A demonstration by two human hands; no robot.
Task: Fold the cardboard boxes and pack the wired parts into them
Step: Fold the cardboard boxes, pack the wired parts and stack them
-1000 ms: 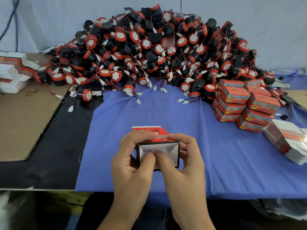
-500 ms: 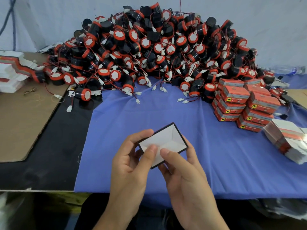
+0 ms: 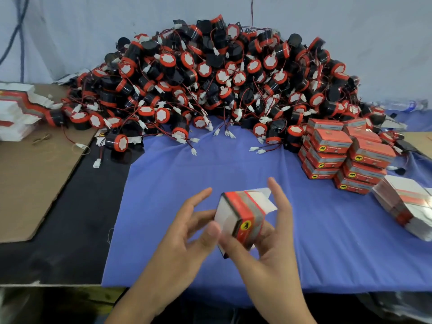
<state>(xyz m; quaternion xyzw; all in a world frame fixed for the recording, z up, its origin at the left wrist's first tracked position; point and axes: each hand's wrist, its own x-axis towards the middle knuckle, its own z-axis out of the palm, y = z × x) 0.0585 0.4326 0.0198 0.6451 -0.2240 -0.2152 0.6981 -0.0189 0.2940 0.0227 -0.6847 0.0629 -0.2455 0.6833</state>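
A small red, grey and white cardboard box (image 3: 243,216) is held up over the blue cloth (image 3: 233,169), tilted, with a white flap sticking out at its upper right. My left hand (image 3: 187,235) touches its left white end with thumb and fingertips. My right hand (image 3: 273,244) cradles it from below and the right, fingers spread upward. A big heap of black-and-red round wired parts (image 3: 210,90) with white plugs fills the back of the table.
Folded, closed boxes (image 3: 343,153) are stacked at the right. Flat unfolded box blanks lie in a pile at the far right (image 3: 406,206) and another at the far left (image 3: 16,113). A brown cardboard sheet (image 3: 30,174) covers the left of the table.
The box has been turned over in my hands: before, its open white inside faced me; now its printed red side and one closed end show. Both hands shifted slightly right.
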